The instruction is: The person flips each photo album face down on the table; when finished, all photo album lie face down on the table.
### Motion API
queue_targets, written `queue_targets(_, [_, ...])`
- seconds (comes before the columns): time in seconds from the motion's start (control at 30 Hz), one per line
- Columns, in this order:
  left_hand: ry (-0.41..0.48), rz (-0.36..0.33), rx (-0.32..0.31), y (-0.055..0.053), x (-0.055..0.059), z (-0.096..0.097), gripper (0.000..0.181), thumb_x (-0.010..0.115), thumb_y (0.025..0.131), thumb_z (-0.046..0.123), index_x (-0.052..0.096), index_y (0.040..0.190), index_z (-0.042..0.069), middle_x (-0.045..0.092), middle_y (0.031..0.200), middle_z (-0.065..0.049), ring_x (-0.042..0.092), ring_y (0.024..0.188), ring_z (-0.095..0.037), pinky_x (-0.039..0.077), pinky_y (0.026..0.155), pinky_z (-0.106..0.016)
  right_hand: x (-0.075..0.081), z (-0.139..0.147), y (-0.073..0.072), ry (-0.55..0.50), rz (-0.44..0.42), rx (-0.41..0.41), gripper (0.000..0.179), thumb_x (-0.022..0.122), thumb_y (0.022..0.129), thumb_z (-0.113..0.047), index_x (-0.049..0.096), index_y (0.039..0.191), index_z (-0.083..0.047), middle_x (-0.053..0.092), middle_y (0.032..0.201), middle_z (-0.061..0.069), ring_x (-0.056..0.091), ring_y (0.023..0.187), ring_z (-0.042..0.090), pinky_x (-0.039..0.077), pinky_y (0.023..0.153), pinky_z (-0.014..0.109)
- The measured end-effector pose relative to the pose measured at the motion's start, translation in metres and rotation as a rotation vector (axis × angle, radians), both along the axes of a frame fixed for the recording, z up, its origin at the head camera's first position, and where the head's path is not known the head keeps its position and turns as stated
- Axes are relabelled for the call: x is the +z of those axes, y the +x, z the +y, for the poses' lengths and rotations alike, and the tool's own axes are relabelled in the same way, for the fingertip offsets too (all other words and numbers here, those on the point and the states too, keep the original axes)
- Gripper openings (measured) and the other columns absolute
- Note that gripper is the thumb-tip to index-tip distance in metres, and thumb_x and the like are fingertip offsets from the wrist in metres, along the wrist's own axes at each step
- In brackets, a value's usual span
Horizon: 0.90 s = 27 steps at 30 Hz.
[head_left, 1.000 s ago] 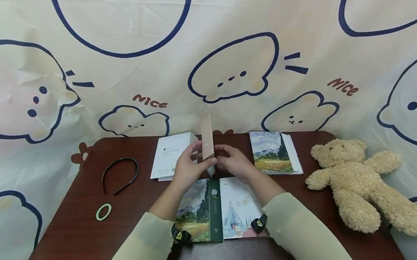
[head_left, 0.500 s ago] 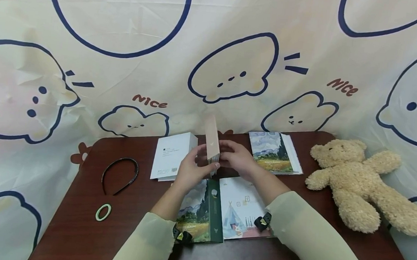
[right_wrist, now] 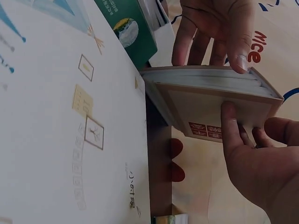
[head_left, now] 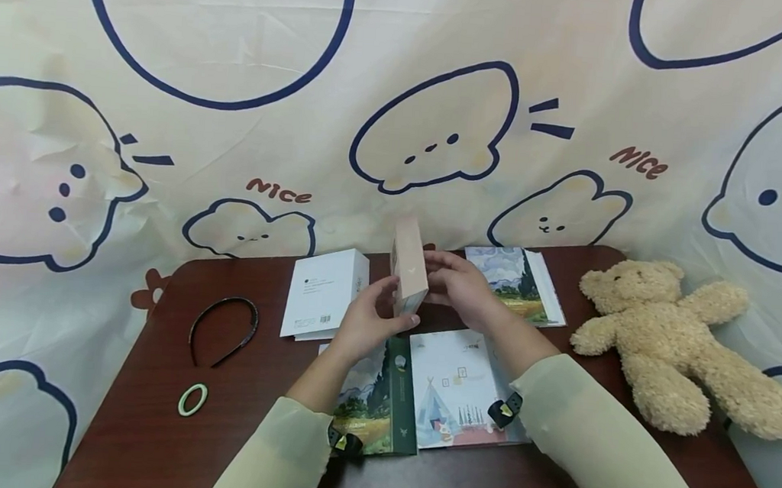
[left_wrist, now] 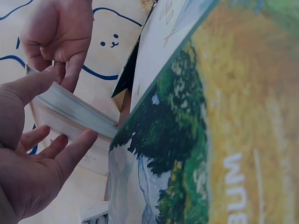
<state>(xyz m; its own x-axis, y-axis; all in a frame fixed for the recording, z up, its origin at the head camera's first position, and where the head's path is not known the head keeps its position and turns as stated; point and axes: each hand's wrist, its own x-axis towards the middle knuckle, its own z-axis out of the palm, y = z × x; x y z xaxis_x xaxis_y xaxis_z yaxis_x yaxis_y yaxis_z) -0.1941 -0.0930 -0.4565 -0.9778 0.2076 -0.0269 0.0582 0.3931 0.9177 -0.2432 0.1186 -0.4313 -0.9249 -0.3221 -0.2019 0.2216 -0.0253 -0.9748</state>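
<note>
A thick beige book stands upright in the air between the two hands, above the table's middle. My left hand grips it from the left, thumb on the page-edge side and fingers spread against the cover, as the left wrist view shows. My right hand holds the other side; in the right wrist view its index finger lies on the cover near red printed characters, with the thumb by the corner. Below lie a green-spined landscape album and a white album with a tent picture.
On the brown table a white book lies back left and another landscape album back right. A black headband and pale green ring are at left, a teddy bear at right. A printed cloth hangs behind.
The beige book has moved slightly right and turned, so more of its broad edge faces me. Both hands have shifted right with it, uncovering more of the white album.
</note>
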Motion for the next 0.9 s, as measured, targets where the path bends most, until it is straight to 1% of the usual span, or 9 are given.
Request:
queue_targets(0.2, [-0.041, -0.025, -0.017, -0.001, -0.002, 0.004, 0.081, 0.085, 0.088, 0.035, 0.044, 0.157, 0.02, 0.049, 0.155, -0.008, 0.053, 0.136, -0.038, 0.05, 0.103, -0.059, -0.002, 0.009, -0.001, -0.023, -0.005, -0.021, 0.045, 0.051, 0.105, -0.011, 0.053, 0.15, -0.015, 0.057, 0.145, 0.006, 0.06, 0.128, 0.028, 0.054, 0.102, 0.045])
queue_targets(0.3, [-0.063, -0.027, -0.022, -0.002, -0.003, 0.006, 0.079, 0.084, 0.088, 0.034, 0.046, 0.156, 0.019, 0.05, 0.154, -0.008, 0.055, 0.134, -0.037, 0.051, 0.102, -0.057, -0.003, 0.014, -0.001, -0.022, -0.003, -0.033, 0.042, 0.049, 0.108, -0.016, 0.053, 0.15, -0.015, 0.057, 0.146, 0.007, 0.06, 0.128, 0.029, 0.054, 0.101, 0.046])
queue_targets(0.4, [-0.09, -0.033, -0.027, -0.002, -0.004, 0.007, 0.077, 0.085, 0.088, 0.035, 0.049, 0.154, 0.018, 0.052, 0.152, -0.007, 0.056, 0.132, -0.035, 0.051, 0.102, -0.056, -0.005, 0.02, -0.001, -0.002, -0.005, -0.043, 0.039, 0.047, 0.111, -0.021, 0.054, 0.149, -0.016, 0.057, 0.144, 0.008, 0.06, 0.128, 0.029, 0.055, 0.099, 0.044])
queue_targets(0.5, [-0.105, -0.046, -0.031, -0.003, -0.005, 0.009, 0.077, 0.085, 0.087, 0.037, 0.05, 0.153, 0.018, 0.053, 0.151, -0.007, 0.056, 0.134, -0.035, 0.051, 0.103, -0.057, -0.007, 0.025, -0.001, 0.018, -0.007, -0.054, 0.039, 0.049, 0.111, -0.025, 0.053, 0.149, -0.017, 0.058, 0.143, 0.008, 0.059, 0.128, 0.029, 0.057, 0.097, 0.042])
queue_targets(0.67, [-0.116, -0.059, -0.041, -0.003, -0.006, 0.01, 0.076, 0.085, 0.086, 0.036, 0.052, 0.152, 0.017, 0.055, 0.151, -0.008, 0.054, 0.136, -0.036, 0.05, 0.104, -0.057, -0.01, 0.032, 0.0, 0.039, -0.008, -0.059, 0.044, 0.055, 0.109, -0.03, 0.051, 0.15, -0.017, 0.058, 0.143, 0.007, 0.06, 0.126, 0.028, 0.056, 0.098, 0.042])
queue_targets(0.8, [-0.132, -0.058, -0.051, -0.004, -0.008, 0.01, 0.073, 0.084, 0.087, 0.036, 0.054, 0.151, 0.017, 0.056, 0.15, -0.008, 0.054, 0.136, -0.036, 0.049, 0.105, -0.057, -0.012, 0.036, 0.001, 0.074, -0.007, -0.055, 0.047, 0.058, 0.107, -0.028, 0.048, 0.152, -0.018, 0.057, 0.146, 0.006, 0.061, 0.126, 0.028, 0.055, 0.1, 0.042])
queue_targets(0.9, [-0.143, -0.058, -0.054, -0.004, -0.009, 0.011, 0.072, 0.083, 0.087, 0.037, 0.054, 0.15, 0.017, 0.056, 0.149, -0.008, 0.054, 0.136, -0.035, 0.049, 0.105, -0.056, -0.013, 0.038, 0.001, 0.085, -0.009, -0.052, 0.049, 0.058, 0.107, -0.025, 0.046, 0.154, -0.016, 0.056, 0.148, 0.007, 0.061, 0.128, 0.028, 0.054, 0.101, 0.044])
